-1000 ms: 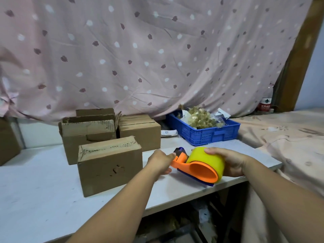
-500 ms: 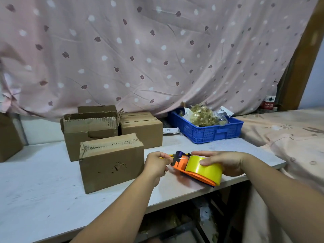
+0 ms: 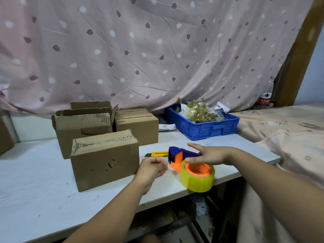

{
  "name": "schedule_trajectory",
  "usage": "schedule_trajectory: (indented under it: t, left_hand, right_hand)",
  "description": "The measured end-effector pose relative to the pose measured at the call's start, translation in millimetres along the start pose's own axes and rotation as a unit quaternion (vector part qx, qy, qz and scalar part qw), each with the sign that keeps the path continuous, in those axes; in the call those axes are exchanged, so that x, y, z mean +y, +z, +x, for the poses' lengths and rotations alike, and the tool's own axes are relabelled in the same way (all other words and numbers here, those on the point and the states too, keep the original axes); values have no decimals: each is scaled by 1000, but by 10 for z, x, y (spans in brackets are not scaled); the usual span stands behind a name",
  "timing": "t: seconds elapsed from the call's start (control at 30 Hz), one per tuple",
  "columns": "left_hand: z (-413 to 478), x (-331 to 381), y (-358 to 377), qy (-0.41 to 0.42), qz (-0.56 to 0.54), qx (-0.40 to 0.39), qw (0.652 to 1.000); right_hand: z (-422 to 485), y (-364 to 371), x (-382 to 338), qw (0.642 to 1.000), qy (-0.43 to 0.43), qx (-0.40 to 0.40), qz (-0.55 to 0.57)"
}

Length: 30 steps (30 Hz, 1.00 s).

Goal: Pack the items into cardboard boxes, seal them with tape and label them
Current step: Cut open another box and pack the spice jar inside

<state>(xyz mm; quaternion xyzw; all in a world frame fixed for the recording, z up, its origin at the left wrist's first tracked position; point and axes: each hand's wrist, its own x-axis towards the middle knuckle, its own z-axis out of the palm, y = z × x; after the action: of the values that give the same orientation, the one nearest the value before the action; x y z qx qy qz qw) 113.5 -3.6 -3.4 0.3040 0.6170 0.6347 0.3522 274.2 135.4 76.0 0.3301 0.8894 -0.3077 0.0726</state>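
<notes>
Tape dispenser (image 3: 176, 162) lies on its side on the table (image 3: 43, 181), near the front edge, with its yellow tape roll (image 3: 196, 182) towards me. I see the right hand (image 3: 210, 154) spread flat over the blue handle, fingers straight, gripping nothing; I can't tell if it touches. The left hand (image 3: 152, 168) is just left of the dispenser, fingers curled in, nothing visible in them. A yellow utility knife (image 3: 157, 153) lies just behind that hand, against the dispenser's nose. A closed box (image 3: 105, 159) stands just left of the left hand. Behind it are an open box (image 3: 84, 127) and a second closed box (image 3: 138, 126), side by side. A blue crate (image 3: 201, 130) of bagged items (image 3: 199, 111) sits at the back right, under the curtain (image 3: 140, 50).
</notes>
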Motion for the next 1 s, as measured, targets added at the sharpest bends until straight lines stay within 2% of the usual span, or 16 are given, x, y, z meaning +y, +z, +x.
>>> schedule_trajectory:
  t: [0.07,0.2,0.37,0.47,0.53,0.63,0.73,0.87,0.93,1.0]
  left_hand:
    - [-11,-4,-5,6,-3,2,1000]
    - [-20,-21,-25,28,19,9,999]
    - [-16,89,-32,86,118,3,989]
    - [-28,240,-46,139,227,-4,964]
    - [-41,343,-54,160,275,5,948]
    - [-96,519,-47,196,278,29,940]
    - [-192,747,-2,255,291,39,922]
    - [-306,1058,21,294,315,59,900]
    - [-318,1180,-31,292,292,83,907]
    - [-306,1286,-125,288,275,99,912]
  right_hand:
    - [40,17,0,999,0,43,-19]
    - [122,69,-32,986,30,79,-143]
    - [169,167,-55,990,80,19,-118]
    - [209,287,-45,988,72,67,-117]
    - [203,303,3,994,58,83,-40]
    - [136,243,97,980,37,87,176]
    - [69,242,111,920,-2,96,381]
    - [6,238,-3,841,-59,128,523]
    - [-19,194,-81,792,-60,142,591]
    - [-54,167,-142,770,-51,139,620]
